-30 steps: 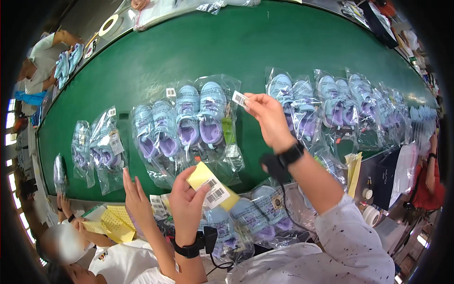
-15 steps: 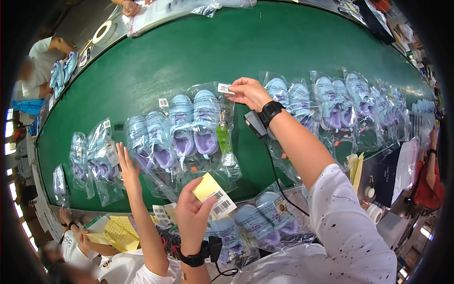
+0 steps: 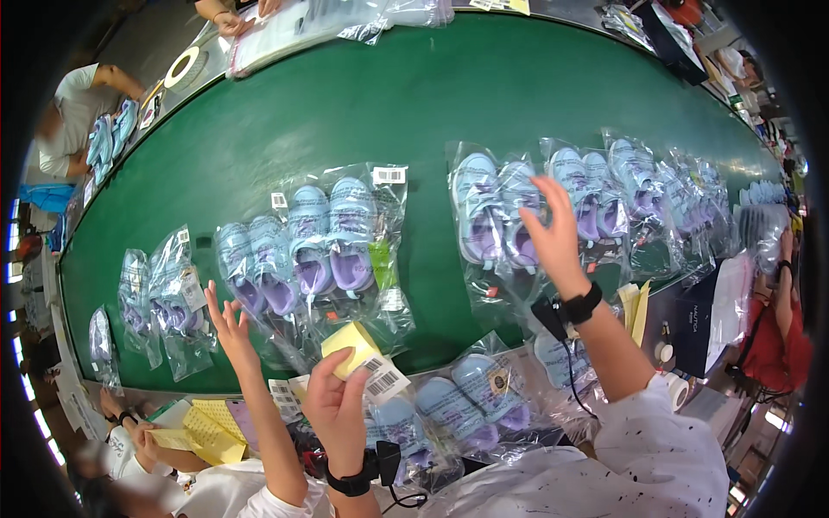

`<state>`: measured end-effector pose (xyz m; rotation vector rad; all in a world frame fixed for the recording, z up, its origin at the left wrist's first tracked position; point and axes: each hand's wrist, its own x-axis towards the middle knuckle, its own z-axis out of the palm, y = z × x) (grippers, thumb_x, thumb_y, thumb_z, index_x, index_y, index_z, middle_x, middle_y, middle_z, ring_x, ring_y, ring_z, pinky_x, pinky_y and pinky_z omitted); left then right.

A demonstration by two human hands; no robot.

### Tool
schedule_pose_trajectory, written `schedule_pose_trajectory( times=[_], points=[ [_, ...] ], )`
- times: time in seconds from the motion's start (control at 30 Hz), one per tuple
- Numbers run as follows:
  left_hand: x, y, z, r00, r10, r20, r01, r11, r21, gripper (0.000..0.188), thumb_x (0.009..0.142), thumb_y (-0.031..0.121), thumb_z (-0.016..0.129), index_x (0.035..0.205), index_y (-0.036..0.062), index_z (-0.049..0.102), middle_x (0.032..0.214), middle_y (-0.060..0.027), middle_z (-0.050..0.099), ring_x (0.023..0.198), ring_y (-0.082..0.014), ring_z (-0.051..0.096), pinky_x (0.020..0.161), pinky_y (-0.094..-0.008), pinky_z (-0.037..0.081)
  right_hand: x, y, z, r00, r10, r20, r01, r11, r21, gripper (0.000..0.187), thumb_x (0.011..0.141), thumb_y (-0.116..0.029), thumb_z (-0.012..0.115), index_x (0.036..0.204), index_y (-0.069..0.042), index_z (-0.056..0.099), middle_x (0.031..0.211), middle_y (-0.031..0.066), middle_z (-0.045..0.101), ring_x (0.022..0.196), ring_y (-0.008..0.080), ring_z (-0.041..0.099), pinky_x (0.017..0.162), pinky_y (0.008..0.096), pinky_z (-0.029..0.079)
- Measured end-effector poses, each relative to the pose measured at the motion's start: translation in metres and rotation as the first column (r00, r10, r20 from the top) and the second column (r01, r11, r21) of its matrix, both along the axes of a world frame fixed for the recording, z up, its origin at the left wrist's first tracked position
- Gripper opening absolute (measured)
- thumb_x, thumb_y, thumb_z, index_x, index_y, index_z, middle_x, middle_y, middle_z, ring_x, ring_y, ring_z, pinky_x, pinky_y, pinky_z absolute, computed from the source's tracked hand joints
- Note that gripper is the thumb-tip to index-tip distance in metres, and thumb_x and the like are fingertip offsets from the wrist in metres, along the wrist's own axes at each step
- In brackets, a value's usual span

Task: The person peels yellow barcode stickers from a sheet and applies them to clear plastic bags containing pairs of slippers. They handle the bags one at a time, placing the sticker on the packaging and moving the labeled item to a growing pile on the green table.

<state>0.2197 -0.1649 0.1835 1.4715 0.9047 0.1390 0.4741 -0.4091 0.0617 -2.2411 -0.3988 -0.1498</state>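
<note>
My left hand pinches a sheet of white barcode labels with a yellow backing, held above the near edge of the green table. My right hand is empty, fingers apart, over a clear bag holding a pair of light blue and lilac shoes. Left of that hand lies another bagged pair, with a white barcode label at the bag's top right corner. A co-worker's open hand hovers beside the bags on the left.
More bagged shoes line the green table to the right, and others lie at its near edge. Yellow sheets are at lower left. A tape roll and clear bags lie along the far edge.
My right hand has let go of the barcode label, now on the bag's corner, and moved right and nearer. The bagged shoes appear farther left in view. My left hand still holds the labels.
</note>
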Motion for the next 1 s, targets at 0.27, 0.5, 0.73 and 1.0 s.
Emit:
schedule_pose_trajectory(
  times=[0.27,0.5,0.73,1.0],
  points=[
    [0.041,-0.044,0.009,0.989,-0.142,0.047,0.141,0.99,0.021,0.024,0.092,0.0,0.062,0.116,-0.0035,0.063,0.094,-0.0062,0.068,0.077,-0.0058,0.062,0.066,-0.0178,0.047,-0.028,0.051,-0.018,0.95,0.182,-0.254,-0.13,0.969,0.208,0.056,0.082,-0.011,0.068,0.135,-0.008,0.051,0.144,0.0301,0.037,0.13,0.0449,0.04,0.109,0.0463,0.033],
    [0.061,-0.064,0.032,0.966,-0.255,0.033,0.25,0.962,0.106,0.02,0.091,-0.002,0.062,0.111,-0.0046,0.064,0.095,-0.0073,0.07,0.083,-0.0067,0.064,0.07,-0.0195,0.05,-0.08,0.038,0.094,0.756,0.612,-0.232,-0.386,0.703,0.597,0.016,0.087,-0.012,0.068,0.097,0.001,0.068,0.095,0.0105,0.065,0.087,0.0233,0.063,0.077,0.0323,0.049],
    [0.072,-0.088,0.029,0.947,-0.308,0.087,0.3,0.949,0.095,0.019,0.092,-0.002,0.061,0.111,-0.0048,0.065,0.093,-0.0052,0.069,0.079,-0.0035,0.06,0.064,-0.0178,0.047,-0.083,0.01,0.103,0.752,0.603,-0.264,-0.345,0.703,0.622,0.009,0.082,-0.007,0.072,0.089,-0.001,0.07,0.087,0.0064,0.062,0.078,0.0199,0.061,0.068,0.0304,0.048],
    [0.071,-0.099,0.024,0.951,-0.307,0.03,0.306,0.951,0.04,0.022,0.091,-0.002,0.062,0.113,-0.0042,0.064,0.087,-0.0033,0.066,0.069,-0.0011,0.054,0.056,-0.0164,0.039,-0.086,-0.004,0.105,0.815,0.562,-0.145,-0.426,0.749,0.507,0.007,0.079,-0.003,0.071,0.083,-0.001,0.066,0.085,0.0076,0.059,0.081,0.0239,0.059,0.069,0.0329,0.048]
  ],
)
